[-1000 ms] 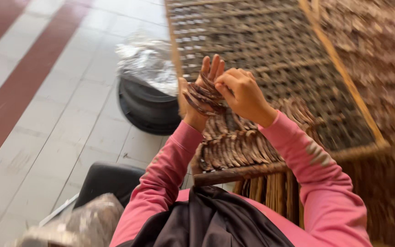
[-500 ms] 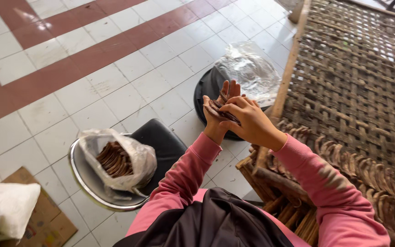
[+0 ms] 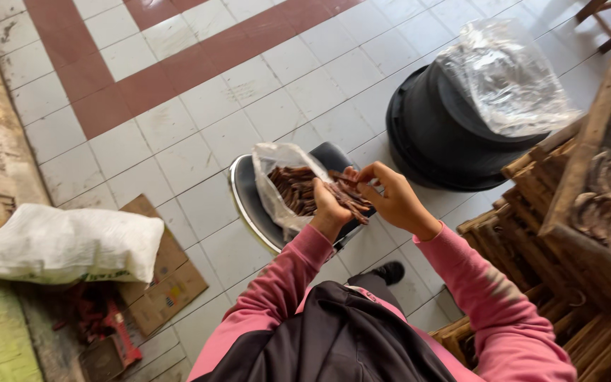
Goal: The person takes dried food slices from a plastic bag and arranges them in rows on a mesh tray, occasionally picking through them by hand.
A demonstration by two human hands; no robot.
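The white and red tiled floor carries a black plastic tub lined with a clear crinkled bag, a white stuffed sack at its left edge, and a dark round tray. On that tray sits a small clear plastic bag of brown dried strips. Above its mouth the left hand is closed round a bundle of thin brown dried strips; the right hand has its fingers pinched on the bundle's upper end. The strips look light, stiff and brittle; holding them mid-length, bunched, seems safest.
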